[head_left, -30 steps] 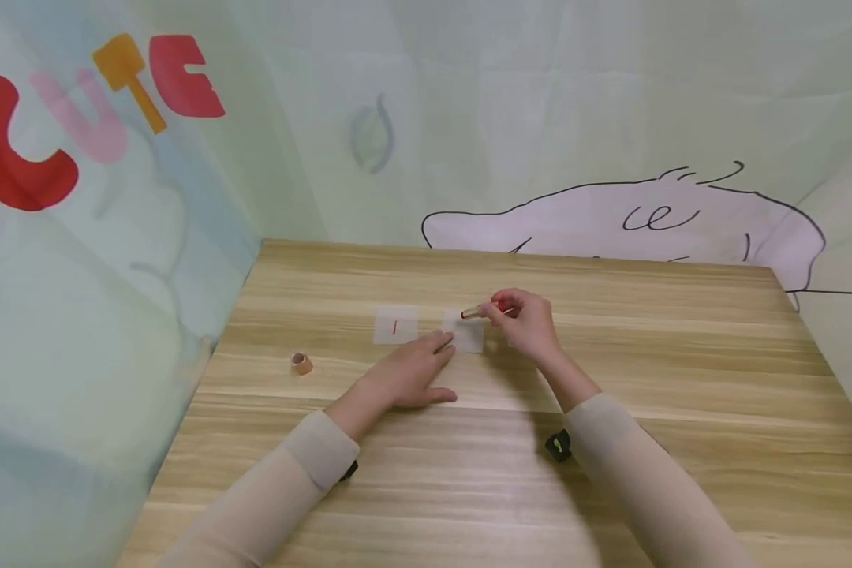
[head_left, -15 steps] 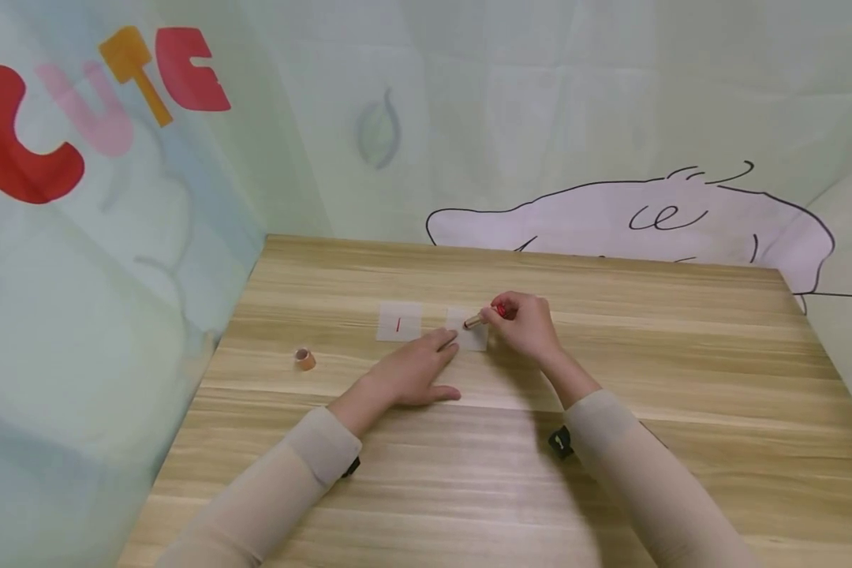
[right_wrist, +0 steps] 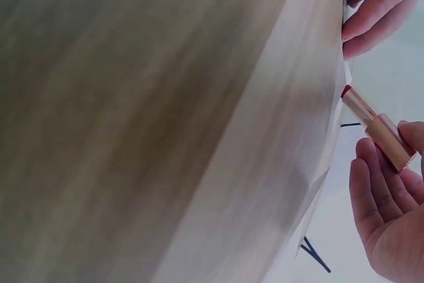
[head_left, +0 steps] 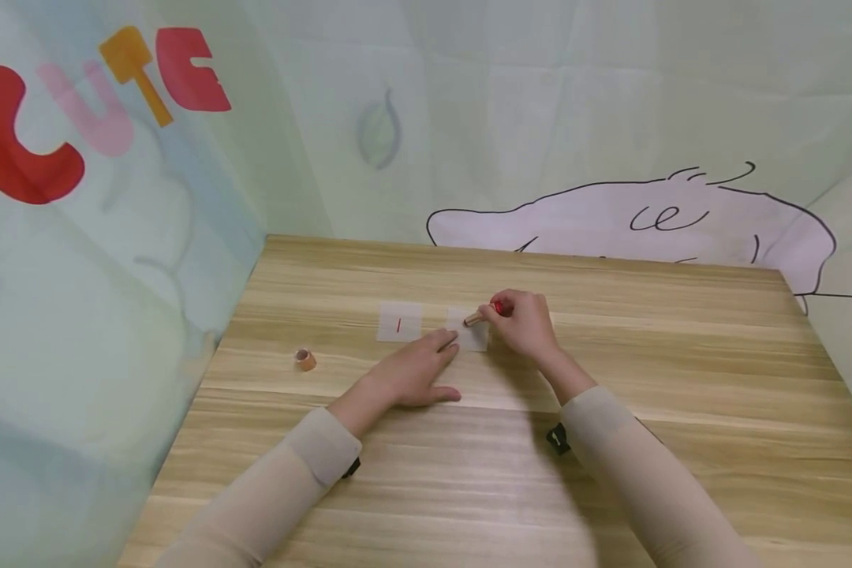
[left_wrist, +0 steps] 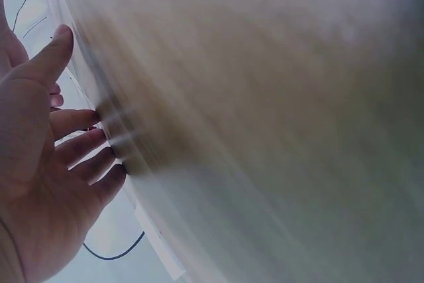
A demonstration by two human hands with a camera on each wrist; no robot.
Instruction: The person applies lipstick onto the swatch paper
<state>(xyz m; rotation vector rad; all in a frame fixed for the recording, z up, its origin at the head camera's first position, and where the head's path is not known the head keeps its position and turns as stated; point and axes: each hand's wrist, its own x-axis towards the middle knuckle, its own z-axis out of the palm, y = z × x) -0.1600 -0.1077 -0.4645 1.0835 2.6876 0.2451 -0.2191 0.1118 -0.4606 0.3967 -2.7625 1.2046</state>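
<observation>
My right hand (head_left: 528,325) pinches a lipstick (right_wrist: 379,130) between thumb and fingers. It is a rose-gold tube whose dark red tip is right at the surface of a small white paper square (head_left: 477,341). Flat on the table, my left hand (head_left: 419,369) has its fingertips on that square's left edge, fingers straight and thumb spread. Just left of it lies a second white paper square (head_left: 386,315) bearing one short red stroke. The lipstick's cap (head_left: 305,360), orange-gold and hollow, stands farther left on the table.
The wood-grain table (head_left: 681,355) reaches back to a pale printed curtain (head_left: 539,102) that also runs along the left side. A small black device (head_left: 558,439) shows under the right sleeve, with another dark piece (head_left: 351,467) by the left sleeve.
My right hand has brought the lipstick tip down to the right-hand paper square. My left hand holds its place; the head view has shifted slightly.
</observation>
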